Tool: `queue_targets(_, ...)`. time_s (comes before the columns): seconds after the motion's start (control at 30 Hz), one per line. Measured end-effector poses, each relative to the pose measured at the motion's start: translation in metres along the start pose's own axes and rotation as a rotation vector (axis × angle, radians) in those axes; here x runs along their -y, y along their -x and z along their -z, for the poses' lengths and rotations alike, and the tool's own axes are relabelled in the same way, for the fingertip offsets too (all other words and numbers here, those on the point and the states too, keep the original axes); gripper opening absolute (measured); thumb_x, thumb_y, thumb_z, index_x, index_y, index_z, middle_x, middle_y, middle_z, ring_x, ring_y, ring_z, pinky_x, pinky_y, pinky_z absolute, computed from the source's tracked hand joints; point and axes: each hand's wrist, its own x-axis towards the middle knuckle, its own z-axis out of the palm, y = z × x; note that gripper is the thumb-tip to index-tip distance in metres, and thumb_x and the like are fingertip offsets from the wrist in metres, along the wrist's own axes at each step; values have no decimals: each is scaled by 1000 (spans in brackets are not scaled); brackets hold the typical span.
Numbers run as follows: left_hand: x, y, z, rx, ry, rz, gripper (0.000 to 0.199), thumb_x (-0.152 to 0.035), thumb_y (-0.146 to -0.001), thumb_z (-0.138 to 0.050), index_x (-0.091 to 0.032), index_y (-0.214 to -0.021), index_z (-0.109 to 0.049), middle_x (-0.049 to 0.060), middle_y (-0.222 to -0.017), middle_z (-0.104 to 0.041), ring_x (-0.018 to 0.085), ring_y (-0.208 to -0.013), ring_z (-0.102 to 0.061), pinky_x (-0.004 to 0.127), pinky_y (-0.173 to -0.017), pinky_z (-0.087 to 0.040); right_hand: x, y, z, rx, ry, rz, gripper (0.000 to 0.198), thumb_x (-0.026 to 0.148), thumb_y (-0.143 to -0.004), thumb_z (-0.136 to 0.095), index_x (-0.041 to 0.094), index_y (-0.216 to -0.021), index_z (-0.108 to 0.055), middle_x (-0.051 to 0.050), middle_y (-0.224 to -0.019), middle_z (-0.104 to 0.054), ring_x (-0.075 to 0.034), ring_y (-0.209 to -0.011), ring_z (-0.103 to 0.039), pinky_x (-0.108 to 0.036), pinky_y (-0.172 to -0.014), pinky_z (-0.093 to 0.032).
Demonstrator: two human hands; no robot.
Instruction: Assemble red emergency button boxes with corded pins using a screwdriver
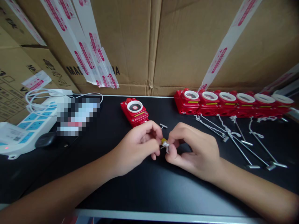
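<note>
Fingers (176,135) pinching knotted white cord (166,145), red box (135,112) behind, black table (149,189)

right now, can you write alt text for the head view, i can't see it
A person's left hand and right hand meet at a bunched white cord over a black table. A red box sits beyond; more red boxes line the right, with T-shaped metal rods before them.

Glossy red alarm call points (229,109), shiny metal T-bar rods (253,167), matt cardboard cartons (126,40), smooth black desk (140,189).
Alarm call points: smooth shells, metal or plastic unclear; bezel rings (135,112) smooth white, plastic-looking. T-bar rods: bright, silvery. String (166,144): white, soft, fibrous textile. Cartons: dull brown board, creased; packing tape (217,62) slick plastic film. Desk: satin, light sheen. Power strip (38,123): smooth white plastic, blue sockets (35,126); cables (29,99) white, plastic-coated.
</note>
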Motion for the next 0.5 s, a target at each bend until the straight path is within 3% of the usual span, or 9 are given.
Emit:
queue_targets(0.1, -4, 1, 4, 67, -76, -8, 14, -26, -85, -75, -16, -90, -66, -1, -79, -62, 13, -68, -60, 25, -63, -53, -2, 0, 3, -5, 5, -16, 23, 4, -90, -62, 26, -94, -58, 3, -76, -61, -11, -62, -58, -25, -56, -48)
queue_targets(0.27, -8, 3, 4, 56, -224, -79, 12, -23, -87, -79, -16, -90, -70, 0, -86, -63, 13, -74, -60, 26, -67, -51, -2, 2, 6, 23, -28, -9, 22, 4, -92, -63, 26, -96, -57, 4, -77, -59, -11, -63, -57, -24, -57, -48)
queue_targets(0.5, -1, -2, 6, 88, -32, -42, 10, -21, -86, -69, -18, -83, -60, -3, -73, -58, 12, -66, -53, 25, -64, -44, -7, 6, 3, 80, -26, 18, 25, 1, -85, -58, 24, -95, -54, 3, -81, -57, -10, -65, -57, -23, -58, -46)
